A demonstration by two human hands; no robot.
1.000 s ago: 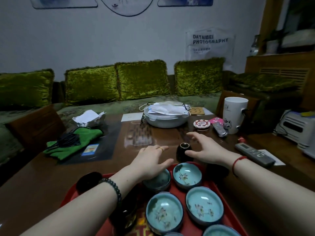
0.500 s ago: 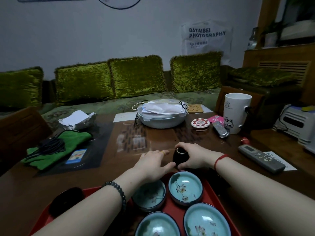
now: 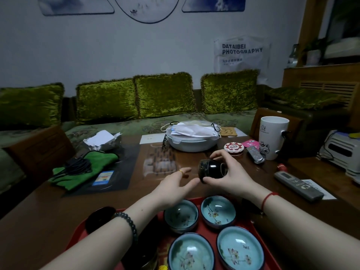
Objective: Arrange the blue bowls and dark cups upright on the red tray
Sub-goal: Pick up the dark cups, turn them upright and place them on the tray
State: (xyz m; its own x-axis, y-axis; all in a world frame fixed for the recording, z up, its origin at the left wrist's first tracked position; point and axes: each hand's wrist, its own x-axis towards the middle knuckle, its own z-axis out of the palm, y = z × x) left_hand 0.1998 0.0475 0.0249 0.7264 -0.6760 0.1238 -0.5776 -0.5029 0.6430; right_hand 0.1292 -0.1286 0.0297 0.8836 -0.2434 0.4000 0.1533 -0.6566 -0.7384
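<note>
Tray (image 3: 251, 224): red, its near edge cut off and its left part hidden under your left forearm. Bowls (image 3: 217, 212): blue, four upright on it. Cup (image 3: 211, 171): dark, glossy, tipped sideways above the surface, in your right hand's (image 3: 230, 177) grip. Left hand (image 3: 171, 189): fingers spread, blurred, beside the cup.

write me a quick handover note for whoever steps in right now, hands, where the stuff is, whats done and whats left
Right hand: holds the dark cup in the air above the table, tipped on its side, mouth facing right.
Left hand: open and empty, just left of the cup, not touching it.
Red tray: four blue bowls sit upright on it in view; a dark round piece rests at its left corner.
Done: the visible bowls are placed.
Left: turn the held cup upright and set it on the tray.
</note>
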